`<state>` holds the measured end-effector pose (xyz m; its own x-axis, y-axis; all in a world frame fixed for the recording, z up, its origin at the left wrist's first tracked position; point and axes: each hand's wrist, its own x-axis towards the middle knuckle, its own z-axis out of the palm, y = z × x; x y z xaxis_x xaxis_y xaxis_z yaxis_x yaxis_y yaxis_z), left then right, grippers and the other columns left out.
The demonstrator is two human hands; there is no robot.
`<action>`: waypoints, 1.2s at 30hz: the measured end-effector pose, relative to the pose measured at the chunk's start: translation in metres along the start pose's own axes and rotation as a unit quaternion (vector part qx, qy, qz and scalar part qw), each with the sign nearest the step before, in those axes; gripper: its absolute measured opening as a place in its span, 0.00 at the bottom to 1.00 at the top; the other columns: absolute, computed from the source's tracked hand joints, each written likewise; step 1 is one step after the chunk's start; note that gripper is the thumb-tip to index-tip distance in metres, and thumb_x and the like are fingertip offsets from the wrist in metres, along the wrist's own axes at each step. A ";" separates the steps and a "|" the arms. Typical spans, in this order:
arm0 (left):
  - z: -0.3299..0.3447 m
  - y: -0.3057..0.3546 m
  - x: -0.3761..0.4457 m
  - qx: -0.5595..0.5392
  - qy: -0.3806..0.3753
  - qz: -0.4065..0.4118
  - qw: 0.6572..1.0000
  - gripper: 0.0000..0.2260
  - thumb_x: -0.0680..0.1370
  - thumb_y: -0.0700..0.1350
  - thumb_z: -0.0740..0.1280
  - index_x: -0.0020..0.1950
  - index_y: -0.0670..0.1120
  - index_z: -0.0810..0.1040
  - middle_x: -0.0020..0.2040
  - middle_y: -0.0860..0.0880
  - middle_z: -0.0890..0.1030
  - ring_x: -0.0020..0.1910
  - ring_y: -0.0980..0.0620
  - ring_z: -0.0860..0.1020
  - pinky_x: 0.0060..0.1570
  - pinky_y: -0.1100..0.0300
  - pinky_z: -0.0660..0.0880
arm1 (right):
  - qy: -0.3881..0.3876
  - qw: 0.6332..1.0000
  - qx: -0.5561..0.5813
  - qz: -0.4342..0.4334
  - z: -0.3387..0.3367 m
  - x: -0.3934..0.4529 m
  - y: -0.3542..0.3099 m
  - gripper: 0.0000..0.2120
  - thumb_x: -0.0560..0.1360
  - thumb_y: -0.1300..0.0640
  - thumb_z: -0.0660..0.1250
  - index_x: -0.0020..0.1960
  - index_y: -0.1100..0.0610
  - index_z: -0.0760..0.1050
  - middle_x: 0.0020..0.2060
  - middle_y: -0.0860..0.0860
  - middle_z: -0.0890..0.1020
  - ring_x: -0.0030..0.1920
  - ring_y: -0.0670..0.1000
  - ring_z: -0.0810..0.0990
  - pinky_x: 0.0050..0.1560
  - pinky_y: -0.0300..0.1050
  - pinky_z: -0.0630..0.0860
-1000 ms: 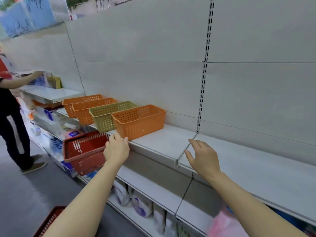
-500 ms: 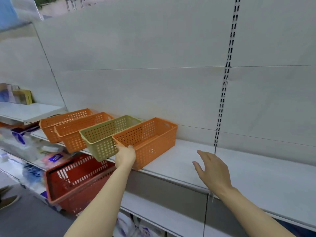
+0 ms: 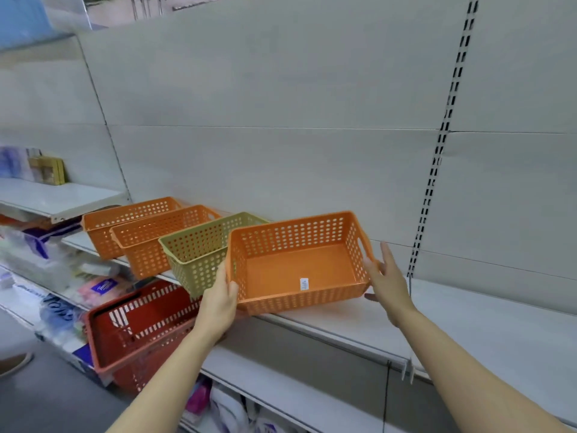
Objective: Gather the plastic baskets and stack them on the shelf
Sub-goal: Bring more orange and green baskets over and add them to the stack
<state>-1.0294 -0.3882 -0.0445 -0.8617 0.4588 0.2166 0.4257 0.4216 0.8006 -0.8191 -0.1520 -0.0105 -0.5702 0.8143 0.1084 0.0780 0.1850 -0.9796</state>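
fingers point(image 3: 229, 287) round orange basket point(image 3: 299, 270) end

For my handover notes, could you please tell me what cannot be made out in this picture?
- Sticker in the near orange basket: print too small.
- Left hand fingertips: behind the basket's wall.
- Lower-shelf goods: blurred.
- Red basket: base hidden by the left arm.

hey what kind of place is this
Most likely a shop aisle: long white retail shelving on slotted uprights, a red shopping basket, and packaged goods on the lower shelves.
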 end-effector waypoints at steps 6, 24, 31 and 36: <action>-0.015 0.012 -0.006 0.028 -0.025 0.057 0.998 0.26 0.84 0.43 0.54 0.81 0.59 0.54 0.52 0.42 0.84 0.44 0.44 0.83 0.50 0.49 0.79 | 0.004 1.000 -0.025 -0.002 -0.003 -0.023 -0.003 0.26 0.84 0.55 0.53 0.77 0.36 0.50 0.68 0.52 0.73 0.50 0.53 0.81 0.44 0.54 0.83; -0.061 -0.088 0.153 -0.114 0.082 -0.280 0.950 0.20 0.80 0.46 0.62 0.73 0.47 0.70 0.64 0.41 0.79 0.53 0.37 0.80 0.52 0.37 0.81 | 0.236 0.970 -0.048 0.035 -0.018 -0.088 0.005 0.23 0.84 0.54 0.51 0.76 0.36 0.55 0.70 0.53 0.72 0.55 0.57 0.79 0.47 0.59 0.82; -0.063 -0.090 0.163 -0.177 0.106 -0.257 0.944 0.26 0.79 0.31 0.56 0.73 0.53 0.71 0.65 0.44 0.78 0.56 0.35 0.81 0.33 0.41 0.82 | 0.321 0.944 -0.065 0.041 -0.067 -0.139 0.014 0.22 0.84 0.51 0.52 0.74 0.33 0.56 0.63 0.52 0.76 0.54 0.56 0.80 0.51 0.60 0.81; -0.033 -0.040 0.121 -0.304 0.077 -0.186 0.931 0.30 0.80 0.28 0.56 0.78 0.54 0.67 0.75 0.49 0.72 0.62 0.39 0.78 0.44 0.41 0.82 | 0.365 0.928 -0.065 0.015 -0.126 -0.178 0.020 0.22 0.83 0.53 0.54 0.73 0.32 0.58 0.64 0.49 0.77 0.54 0.52 0.79 0.51 0.51 0.79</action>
<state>-1.1604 -0.3755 -0.0316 -0.9678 0.2312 -0.0994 -0.1052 -0.0127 0.9944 -0.6132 -0.2237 -0.0283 0.1369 0.9674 0.2131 0.2108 0.1818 -0.9605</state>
